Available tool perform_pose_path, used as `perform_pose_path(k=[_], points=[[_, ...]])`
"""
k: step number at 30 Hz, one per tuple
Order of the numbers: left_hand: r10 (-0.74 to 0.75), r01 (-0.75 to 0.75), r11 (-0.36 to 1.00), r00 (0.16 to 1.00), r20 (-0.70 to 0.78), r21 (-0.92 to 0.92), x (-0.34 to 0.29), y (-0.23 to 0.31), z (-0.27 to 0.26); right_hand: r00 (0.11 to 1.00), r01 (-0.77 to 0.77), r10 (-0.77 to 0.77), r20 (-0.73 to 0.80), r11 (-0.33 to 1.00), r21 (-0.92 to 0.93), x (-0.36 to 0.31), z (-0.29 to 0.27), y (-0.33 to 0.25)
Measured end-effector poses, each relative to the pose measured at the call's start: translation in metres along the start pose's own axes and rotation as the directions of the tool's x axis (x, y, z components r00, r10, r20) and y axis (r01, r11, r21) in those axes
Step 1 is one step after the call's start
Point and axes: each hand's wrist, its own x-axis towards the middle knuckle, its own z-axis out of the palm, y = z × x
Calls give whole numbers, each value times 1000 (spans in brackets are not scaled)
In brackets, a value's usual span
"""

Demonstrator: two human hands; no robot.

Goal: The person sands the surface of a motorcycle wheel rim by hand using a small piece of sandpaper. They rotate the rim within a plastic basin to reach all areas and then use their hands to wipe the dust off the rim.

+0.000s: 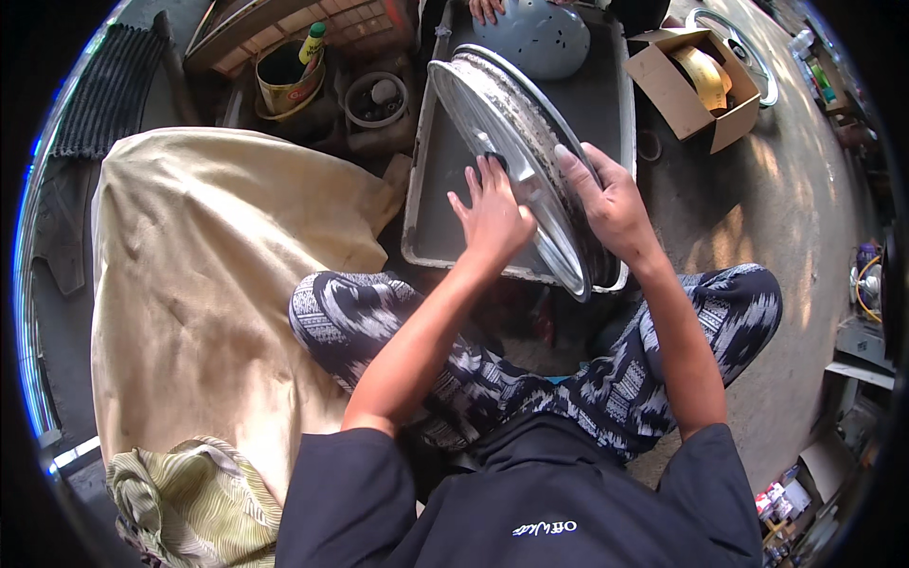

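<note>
A silver spoked wheel rim [530, 175] is tilted over a shallow tray [409, 222] of grey liquid. Its channel is smeared with pale grit. My right hand [614, 204] is closed round the rim's right edge, thumb on top. My left hand [494, 216] lies against the spokes near the hub, fingers stretched out and somewhat apart. A small black patch [495, 161] shows at its fingertips; whether it is a loose piece or part of the hub I cannot tell. At the tray's far end, another person's hand [488, 9] touches a grey-blue dome with holes [535, 40].
Left of the tray stand a bucket [289, 90] holding a green-capped bottle and a small round tub [377, 99]. A tan cover [218, 246] drapes a bulky shape at my left. On the right are an open cardboard box [668, 85] and another wheel [765, 71].
</note>
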Motion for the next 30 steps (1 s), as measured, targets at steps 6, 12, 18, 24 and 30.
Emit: perform_pose_path(k=[6, 12, 18, 24, 30], points=[[86, -99, 987, 991, 100, 129, -29, 6, 9, 1000, 18, -19, -20, 998, -58, -2, -5, 7], [6, -3, 1000, 997, 80, -30, -3, 8, -2, 1000, 10, -8, 24, 998, -54, 2, -2, -1], [-116, 149, 976, 972, 206, -156, 29, -7, -24, 999, -38, 38, 3, 999, -19, -6, -3, -1], [24, -27, 998, 998, 50, 57, 2, -9, 2, 1000, -11, 11, -3, 999, -45, -6, -4, 6], [43, -42, 997, 999, -21, 67, 9, -10, 10, 999, 39, -40, -29, 998, -40, -8, 2, 2]])
